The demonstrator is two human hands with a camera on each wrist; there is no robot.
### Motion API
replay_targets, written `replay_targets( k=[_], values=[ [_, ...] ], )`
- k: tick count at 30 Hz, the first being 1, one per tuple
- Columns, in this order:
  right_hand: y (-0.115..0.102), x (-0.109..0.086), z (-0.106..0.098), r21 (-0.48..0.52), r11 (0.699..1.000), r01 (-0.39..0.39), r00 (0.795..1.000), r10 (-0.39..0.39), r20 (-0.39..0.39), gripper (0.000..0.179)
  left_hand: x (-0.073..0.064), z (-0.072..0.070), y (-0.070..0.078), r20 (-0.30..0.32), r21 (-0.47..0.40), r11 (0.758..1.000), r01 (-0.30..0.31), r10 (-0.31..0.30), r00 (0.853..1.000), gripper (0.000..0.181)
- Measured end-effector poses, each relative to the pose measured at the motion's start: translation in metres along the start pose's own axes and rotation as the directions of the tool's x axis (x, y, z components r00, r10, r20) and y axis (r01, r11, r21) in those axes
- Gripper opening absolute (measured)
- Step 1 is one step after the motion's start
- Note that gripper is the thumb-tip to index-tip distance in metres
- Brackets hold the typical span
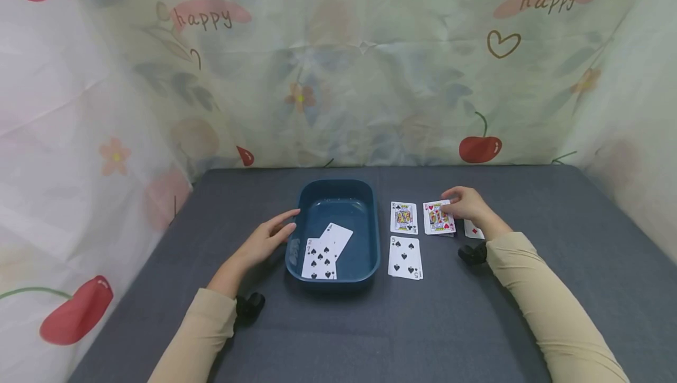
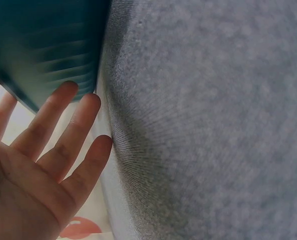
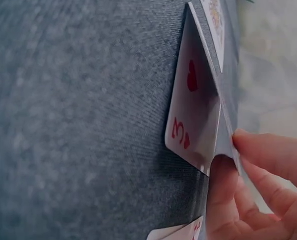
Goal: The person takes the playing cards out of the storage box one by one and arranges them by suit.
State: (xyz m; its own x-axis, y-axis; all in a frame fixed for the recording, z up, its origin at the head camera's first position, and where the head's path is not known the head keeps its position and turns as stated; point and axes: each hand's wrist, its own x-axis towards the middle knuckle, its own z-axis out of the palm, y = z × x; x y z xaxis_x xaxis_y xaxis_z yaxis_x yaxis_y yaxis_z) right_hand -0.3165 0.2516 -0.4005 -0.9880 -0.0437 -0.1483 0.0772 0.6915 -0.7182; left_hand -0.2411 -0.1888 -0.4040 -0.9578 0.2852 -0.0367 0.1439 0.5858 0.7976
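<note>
My left hand (image 1: 264, 239) is beside the left rim of a dark blue tray (image 1: 355, 207), fingers spread and fairly straight, gripping nothing. In the left wrist view its fingertips are close to the tray wall (image 2: 48, 55); whether they touch is unclear. My right hand (image 1: 472, 205) pinches the king of hearts (image 1: 438, 218) at its right edge, between thumb and fingers. That card is tilted up in the right wrist view, with a three of hearts (image 3: 188, 100) lying under it. Whether the hand holds more than one card cannot be told.
Inside the tray lie a seven of spades (image 1: 320, 259) and an ace (image 1: 338, 235). Right of the tray are a king of clubs (image 1: 404, 218) and, nearer, a five of spades (image 1: 405, 258). A diamond card (image 1: 473, 229) is partly hidden by the right hand.
</note>
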Motion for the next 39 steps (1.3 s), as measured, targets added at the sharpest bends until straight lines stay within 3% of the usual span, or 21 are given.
replay_targets(
  k=[11, 17, 30, 39],
  values=[
    [-0.007, -0.001, 0.003, -0.112, 0.994, -0.017, 0.999, 0.011, -0.048, 0.04, 0.0, 0.0, 0.0, 0.001, 0.004, 1.0, 0.003, -0.003, 1.0, 0.048],
    [-0.009, -0.002, 0.003, -0.105, 0.994, -0.021, 0.998, 0.015, -0.059, 0.041, -0.001, 0.0, 0.0, -0.003, 0.007, 1.0, -0.005, 0.005, 1.0, 0.048],
    [-0.043, -0.013, 0.005, 0.046, 0.992, 0.118, 0.99, -0.121, 0.071, 0.047, 0.0, 0.001, -0.001, -0.005, 0.011, 1.0, 0.001, -0.001, 1.0, 0.049],
    [-0.081, -0.022, 0.02, 0.085, 0.967, 0.242, 0.958, -0.251, 0.136, 0.042, 0.0, 0.001, -0.001, -0.007, 0.018, 1.0, -0.003, 0.003, 1.0, 0.048]
  ],
)
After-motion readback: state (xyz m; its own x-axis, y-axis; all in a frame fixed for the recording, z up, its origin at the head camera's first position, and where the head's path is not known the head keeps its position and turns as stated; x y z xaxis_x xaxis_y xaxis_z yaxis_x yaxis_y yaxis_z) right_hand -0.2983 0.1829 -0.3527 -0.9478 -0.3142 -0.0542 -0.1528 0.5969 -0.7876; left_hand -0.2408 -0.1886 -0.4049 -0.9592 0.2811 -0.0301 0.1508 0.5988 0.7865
